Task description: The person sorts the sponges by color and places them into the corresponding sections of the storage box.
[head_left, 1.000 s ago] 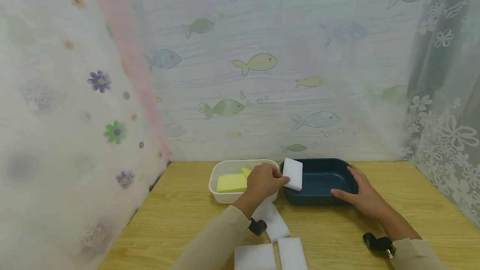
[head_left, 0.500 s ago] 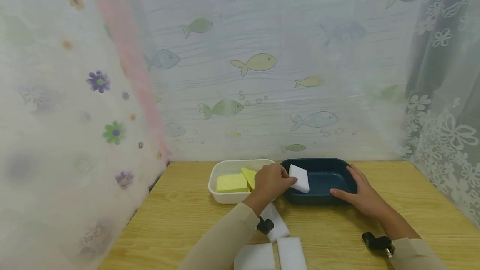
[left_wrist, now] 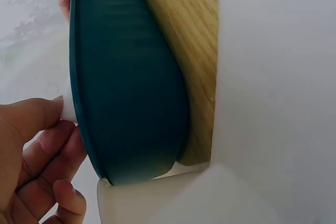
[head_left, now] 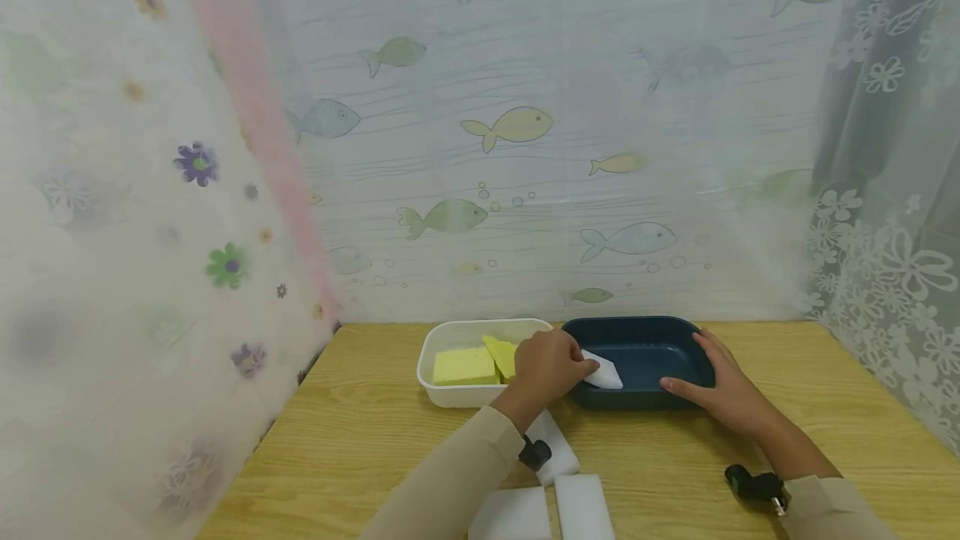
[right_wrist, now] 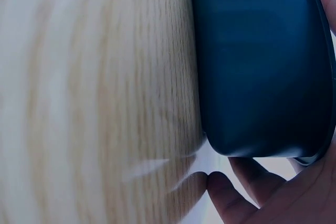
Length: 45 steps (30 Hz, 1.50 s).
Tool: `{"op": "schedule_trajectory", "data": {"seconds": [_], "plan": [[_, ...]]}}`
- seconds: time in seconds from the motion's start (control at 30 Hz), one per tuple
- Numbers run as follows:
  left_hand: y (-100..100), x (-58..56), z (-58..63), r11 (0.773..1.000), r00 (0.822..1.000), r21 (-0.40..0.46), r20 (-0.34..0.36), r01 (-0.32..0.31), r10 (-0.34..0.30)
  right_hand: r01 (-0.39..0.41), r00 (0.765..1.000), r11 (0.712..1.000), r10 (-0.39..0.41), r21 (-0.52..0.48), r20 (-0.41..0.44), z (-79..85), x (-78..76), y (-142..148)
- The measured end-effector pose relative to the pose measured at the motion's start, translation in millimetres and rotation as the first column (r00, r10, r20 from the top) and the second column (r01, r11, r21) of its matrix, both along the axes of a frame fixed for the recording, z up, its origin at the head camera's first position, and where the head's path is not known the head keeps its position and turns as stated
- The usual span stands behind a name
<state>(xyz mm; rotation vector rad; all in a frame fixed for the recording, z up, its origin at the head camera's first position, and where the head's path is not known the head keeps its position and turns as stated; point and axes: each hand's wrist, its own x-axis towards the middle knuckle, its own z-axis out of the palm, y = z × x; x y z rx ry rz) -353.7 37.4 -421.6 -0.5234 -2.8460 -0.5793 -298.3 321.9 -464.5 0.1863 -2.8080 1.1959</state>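
My left hand (head_left: 547, 365) pinches a white sponge block (head_left: 606, 375) between thumb and fingers, tilted inside the left end of a dark blue tub (head_left: 637, 399). In the left wrist view only a small bit of the white sponge (left_wrist: 68, 107) shows above the tub's rim; the wall hides the rest. My right hand (head_left: 731, 398) grips the tub's right end, thumb over the front rim and fingers round the end wall. To the left, partly behind my left hand, stands a white tub (head_left: 457, 396) holding yellow sponges (head_left: 465, 366).
Several white sponge blocks lie on the wooden table (head_left: 360, 440) in front of the tubs, one (head_left: 555, 458) partly under my left wrist. Others (head_left: 585, 507) are nearer the front edge. A fish-print curtain (head_left: 525, 190) hangs right behind both tubs.
My left hand has moved right and lowered the white sponge from above the dark blue tub's left rim down into it, tilting it flatter. The right hand stays in place.
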Motion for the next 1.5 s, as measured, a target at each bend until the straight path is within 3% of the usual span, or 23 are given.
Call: {"op": "schedule_trajectory", "data": {"seconds": [0.23, 0.53, 0.8, 1.0, 1.27, 1.5], "plan": [[1, 2.0, -1.2, 0.999, 1.0, -0.039, -0.029, -0.001, 0.0, -0.009, 1.0, 1.0, 0.009, -0.012, -0.009, 0.6, 0.3, -2], [-2, 3.6, -1.0, 0.999, 1.0, -0.043, -0.011, 0.019, -0.019, -0.014, 1.0, 1.0, 0.014, 0.0, -0.014, 0.1, -0.2, 0], [-14, 10.6, 9.3, 0.996, 0.996, 0.037, 0.033, 0.084, -0.085, -0.01, 1.0, 1.0, 0.01, -0.004, -0.006, -0.9, 1.1, 0], [-35, 19.7, 23.5, 0.982, 0.989, 0.145, 0.067, 0.12, -0.131, -0.012, 1.0, 1.0, 0.012, -0.003, -0.005, 1.1, 0.4, -1], [-70, 32.3, 37.3, 0.923, 0.96, 0.315, 0.096, 0.222, -0.264, 0.001, 1.0, 1.0, -0.001, 0.013, 0.008, 0.3, 1.9, 2], [-111, 49.3, 41.6, 0.903, 0.967, 0.378, 0.065, 0.205, -0.247, -0.002, 1.0, 1.0, 0.002, 0.018, -0.001, 0.0, 0.8, 1]]}}
